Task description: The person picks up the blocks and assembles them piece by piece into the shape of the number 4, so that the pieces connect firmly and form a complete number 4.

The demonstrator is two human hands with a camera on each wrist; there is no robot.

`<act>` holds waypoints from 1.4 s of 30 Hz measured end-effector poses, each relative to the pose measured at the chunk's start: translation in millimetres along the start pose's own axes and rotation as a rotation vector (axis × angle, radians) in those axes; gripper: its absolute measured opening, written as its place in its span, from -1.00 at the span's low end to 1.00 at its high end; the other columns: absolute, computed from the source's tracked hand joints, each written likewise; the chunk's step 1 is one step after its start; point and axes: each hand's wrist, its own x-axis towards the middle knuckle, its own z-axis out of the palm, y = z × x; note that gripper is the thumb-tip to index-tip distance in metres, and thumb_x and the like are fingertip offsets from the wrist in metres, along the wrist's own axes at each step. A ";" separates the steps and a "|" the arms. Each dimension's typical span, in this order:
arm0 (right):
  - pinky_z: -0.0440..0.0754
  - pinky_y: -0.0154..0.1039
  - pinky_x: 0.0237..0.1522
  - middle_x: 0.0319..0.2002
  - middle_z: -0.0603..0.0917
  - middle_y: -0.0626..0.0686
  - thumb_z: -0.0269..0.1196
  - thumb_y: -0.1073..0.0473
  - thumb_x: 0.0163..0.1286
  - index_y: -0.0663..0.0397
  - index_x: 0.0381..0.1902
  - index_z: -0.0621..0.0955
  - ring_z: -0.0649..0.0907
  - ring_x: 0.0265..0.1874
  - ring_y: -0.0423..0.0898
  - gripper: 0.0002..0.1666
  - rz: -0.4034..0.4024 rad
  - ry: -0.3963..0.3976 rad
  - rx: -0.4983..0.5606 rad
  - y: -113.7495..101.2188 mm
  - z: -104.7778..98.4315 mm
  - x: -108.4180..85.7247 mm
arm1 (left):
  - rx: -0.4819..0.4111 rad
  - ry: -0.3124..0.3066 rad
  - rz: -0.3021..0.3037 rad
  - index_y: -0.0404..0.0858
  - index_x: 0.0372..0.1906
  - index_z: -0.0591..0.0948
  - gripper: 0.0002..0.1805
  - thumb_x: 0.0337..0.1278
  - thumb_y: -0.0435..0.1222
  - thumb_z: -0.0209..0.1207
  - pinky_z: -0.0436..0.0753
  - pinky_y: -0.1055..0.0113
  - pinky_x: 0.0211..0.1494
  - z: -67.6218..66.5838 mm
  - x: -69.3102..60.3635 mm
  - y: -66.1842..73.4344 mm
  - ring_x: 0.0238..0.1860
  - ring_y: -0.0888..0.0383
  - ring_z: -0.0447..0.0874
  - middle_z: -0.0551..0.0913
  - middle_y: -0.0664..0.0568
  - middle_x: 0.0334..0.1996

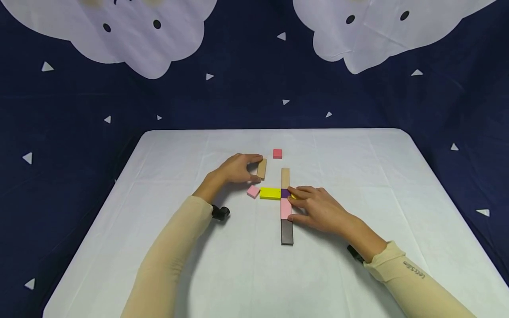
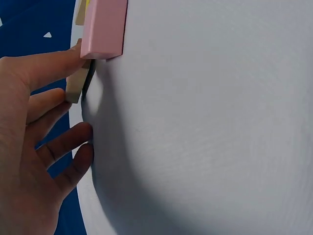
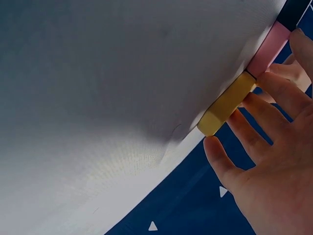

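Note:
In the head view my left hand (image 1: 237,168) pinches a plain wooden block (image 1: 261,169) between thumb and fingers, just above the tabletop or on it; I cannot tell which. A loose pink block (image 1: 252,191) lies below it, close to the hand in the left wrist view. My right hand (image 1: 320,208) rests at a cross-shaped row of blocks, fingers fairly straight and touching it. The row has a wooden block (image 1: 285,177), purple block (image 1: 285,193), pink block (image 1: 286,209) and black block (image 1: 287,232). A yellow block (image 1: 270,193) forms the left arm; another yellow block (image 3: 227,105) is mostly under the right hand.
A red block (image 1: 277,153) lies alone behind the row. All stand on a white-covered table (image 1: 238,274). Behind its far edge hangs a dark blue cloth (image 1: 246,101) with clouds and triangles.

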 end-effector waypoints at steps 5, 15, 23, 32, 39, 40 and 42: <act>0.38 0.09 0.10 0.34 0.39 0.04 0.22 -0.34 0.25 0.00 0.21 0.58 0.36 0.29 0.04 -0.27 -0.006 0.000 -0.007 1.0 1.1 0.2 | -0.026 0.006 0.001 -0.06 0.36 0.43 -0.17 -0.10 0.09 0.39 0.22 0.22 0.36 2.1 -2.3 -0.1 0.35 0.14 0.28 0.40 0.15 0.32; 0.38 0.10 0.10 0.34 0.39 0.04 0.22 -0.34 0.25 0.01 0.21 0.57 0.35 0.30 0.05 -0.26 -0.007 -0.009 -0.001 0.3 1.4 1.1 | -0.084 0.030 -0.061 -0.02 0.27 0.52 -0.40 0.13 0.06 0.24 0.27 0.17 0.33 3.6 -2.7 0.1 0.29 0.11 0.35 0.49 0.10 0.24; 0.38 0.11 0.09 0.34 0.40 0.05 0.23 -0.33 0.25 0.02 0.21 0.58 0.36 0.29 0.05 -0.26 -0.011 0.009 -0.003 0.2 -0.1 1.0 | -0.082 0.043 -0.078 0.01 0.23 0.57 -0.40 0.05 0.08 0.31 0.33 0.15 0.28 2.7 -7.1 1.4 0.24 0.12 0.41 0.53 0.10 0.21; 0.38 0.10 0.09 0.34 0.40 0.05 0.23 -0.32 0.26 0.02 0.21 0.58 0.36 0.29 0.05 -0.27 -0.009 0.007 0.002 0.4 0.5 0.9 | -0.080 0.026 -0.078 0.01 0.22 0.58 -0.40 0.03 0.08 0.32 0.37 0.17 0.24 3.3 -13.8 1.8 0.18 0.14 0.45 0.55 0.13 0.17; 0.37 0.10 0.10 0.34 0.39 0.04 0.22 -0.33 0.25 0.01 0.22 0.57 0.34 0.30 0.04 -0.26 -0.006 -0.002 0.003 1.1 0.9 0.1 | -0.099 0.046 -0.072 0.00 0.23 0.57 -0.39 0.04 0.07 0.32 0.38 0.17 0.24 6.9 -16.5 0.4 0.18 0.15 0.46 0.56 0.12 0.17; 0.38 0.10 0.10 0.34 0.39 0.04 0.22 -0.33 0.25 0.01 0.22 0.57 0.34 0.30 0.05 -0.26 -0.007 -0.001 0.004 1.1 0.9 0.1 | -0.102 0.047 -0.071 0.00 0.23 0.57 -0.39 0.04 0.07 0.32 0.38 0.17 0.24 7.1 -16.7 0.5 0.17 0.15 0.46 0.56 0.12 0.17; 0.38 0.11 0.10 0.35 0.39 0.04 0.23 -0.33 0.25 0.01 0.22 0.56 0.34 0.30 0.05 -0.26 -0.006 -0.002 0.004 1.0 0.7 -0.1 | -0.108 0.049 -0.070 0.01 0.23 0.57 -0.39 0.03 0.08 0.32 0.39 0.17 0.23 7.2 -17.2 0.9 0.16 0.15 0.47 0.56 0.12 0.17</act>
